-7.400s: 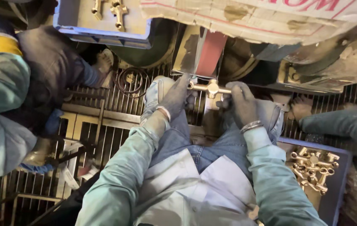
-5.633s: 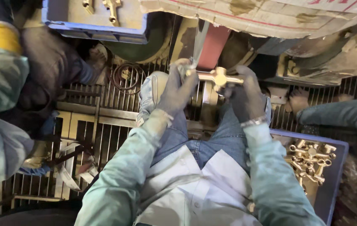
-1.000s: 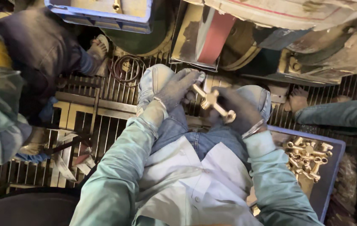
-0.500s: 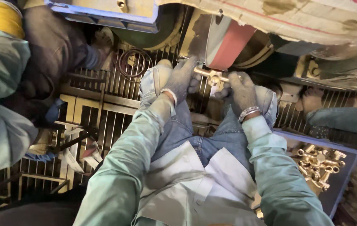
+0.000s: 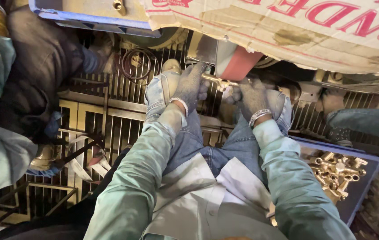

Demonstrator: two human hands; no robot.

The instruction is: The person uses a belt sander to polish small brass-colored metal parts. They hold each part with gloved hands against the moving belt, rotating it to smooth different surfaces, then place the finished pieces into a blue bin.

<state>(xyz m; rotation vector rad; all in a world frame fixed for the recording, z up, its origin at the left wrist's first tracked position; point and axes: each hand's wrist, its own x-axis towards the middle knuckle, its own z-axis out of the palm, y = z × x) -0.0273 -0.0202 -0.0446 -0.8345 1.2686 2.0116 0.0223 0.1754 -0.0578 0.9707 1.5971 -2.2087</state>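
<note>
Both gloved hands hold a brass fitting (image 5: 219,82) up against the red belt (image 5: 238,64) of the machine, just above the knees. The left hand (image 5: 191,84) has its grip clenched round the fitting's left arm; the right hand (image 5: 252,95) grasps its right end, a bracelet at the wrist. More brass fittings (image 5: 337,173) lie heaped in a blue tray (image 5: 367,178) at the right. Metal grating (image 5: 109,111) covers the floor, and another person's dark sleeve (image 5: 42,66) is at the left

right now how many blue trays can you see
2. One blue tray sits at lower right with brass fittings; the other blue tray is at the top left edge, partly cut off. More may be hidden.
</note>
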